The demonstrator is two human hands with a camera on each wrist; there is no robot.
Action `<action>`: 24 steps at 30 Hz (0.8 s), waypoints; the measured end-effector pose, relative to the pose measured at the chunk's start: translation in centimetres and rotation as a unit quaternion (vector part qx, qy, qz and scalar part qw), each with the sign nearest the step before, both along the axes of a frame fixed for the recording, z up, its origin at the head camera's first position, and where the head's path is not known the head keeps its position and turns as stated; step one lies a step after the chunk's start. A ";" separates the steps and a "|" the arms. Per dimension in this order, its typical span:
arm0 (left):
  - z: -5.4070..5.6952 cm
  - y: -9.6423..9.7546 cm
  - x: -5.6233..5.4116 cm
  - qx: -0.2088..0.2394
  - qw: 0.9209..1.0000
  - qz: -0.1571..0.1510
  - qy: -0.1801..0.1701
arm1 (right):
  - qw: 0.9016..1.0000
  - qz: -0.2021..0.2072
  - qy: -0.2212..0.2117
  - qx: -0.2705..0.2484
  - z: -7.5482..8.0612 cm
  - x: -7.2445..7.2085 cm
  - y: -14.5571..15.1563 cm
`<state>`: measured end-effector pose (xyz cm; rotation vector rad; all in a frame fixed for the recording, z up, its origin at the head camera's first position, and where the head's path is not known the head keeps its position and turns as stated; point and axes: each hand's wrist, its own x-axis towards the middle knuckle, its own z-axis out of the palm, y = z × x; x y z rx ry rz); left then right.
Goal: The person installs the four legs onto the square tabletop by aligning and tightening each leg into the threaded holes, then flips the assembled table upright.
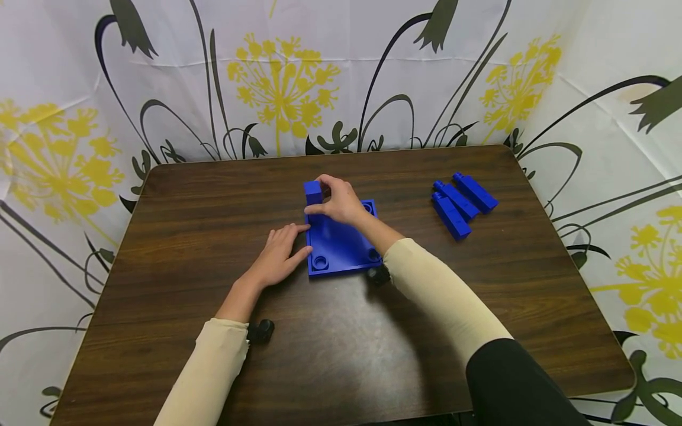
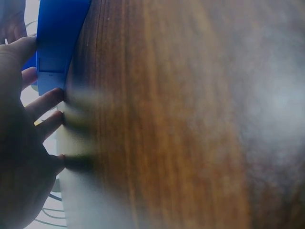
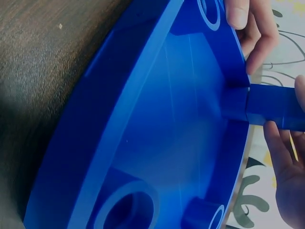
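Note:
A blue square tabletop lies upside down on the table, its raised rim and round corner sockets facing up. One blue table leg stands upright at its far left corner. My right hand grips this leg, thumb on the near side; in the right wrist view the fingers wrap the leg above the corner. My left hand rests beside the tabletop's left edge with fingers extended, thumb and fingertips at the rim. In the left wrist view its fingers are spread against the blue side wall.
Three loose blue legs with pegged ends lie close together on the right of the brown wooden table. A flower-patterned cloth hangs behind the table and along its sides.

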<state>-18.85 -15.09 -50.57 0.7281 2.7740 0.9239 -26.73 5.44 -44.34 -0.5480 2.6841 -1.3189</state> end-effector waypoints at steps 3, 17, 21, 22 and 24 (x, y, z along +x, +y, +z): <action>-0.1 0.0 -0.1 0.002 1.000 -0.002 0.001 | 1.000 -0.020 -0.001 0.003 -0.1 0.1 -0.2; -0.3 -0.1 -0.1 0.004 1.000 -0.004 0.003 | 0.999 -0.034 -0.006 0.027 -0.2 0.2 -0.5; -0.2 -0.1 0.0 0.003 1.000 -0.005 0.004 | 1.000 -0.004 -0.022 0.019 -0.3 0.1 -0.1; -0.2 -0.1 0.0 0.003 1.000 -0.005 0.003 | 0.999 0.007 -0.028 0.015 -0.3 0.1 0.1; -0.1 -0.1 0.0 0.002 1.000 -0.004 0.000 | 0.999 0.033 -0.038 0.004 -0.3 -0.1 0.4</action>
